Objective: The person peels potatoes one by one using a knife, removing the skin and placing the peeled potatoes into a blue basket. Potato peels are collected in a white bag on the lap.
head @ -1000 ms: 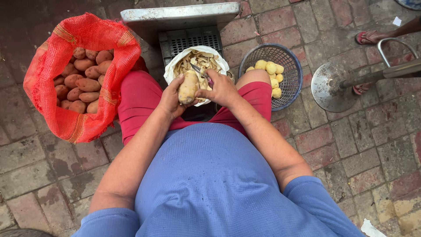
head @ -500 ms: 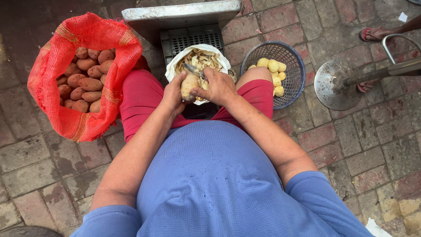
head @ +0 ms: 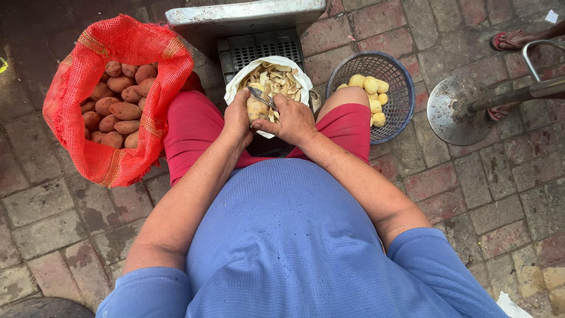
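Note:
My left hand (head: 237,119) grips a partly peeled potato (head: 256,108) over my lap. My right hand (head: 291,119) holds a metal peeler (head: 261,96) whose blade rests on the potato's top. Both hands hover just above a white bag (head: 294,73) filled with peelings, set between my knees. A red mesh sack (head: 120,44) with several unpeeled brown potatoes stands open to my left. To my right, a blue plastic basket (head: 395,70) contains several peeled yellow potatoes.
A metal box with a grille (head: 259,47) stands just beyond the white bag. A round metal base with a pole (head: 459,109) sits on the brick floor at right. Another person's sandalled foot (head: 509,40) shows at the top right.
The potato has been turned in my left hand and pulled lower over the bag. The peeler has moved along it, and more pale flesh shows.

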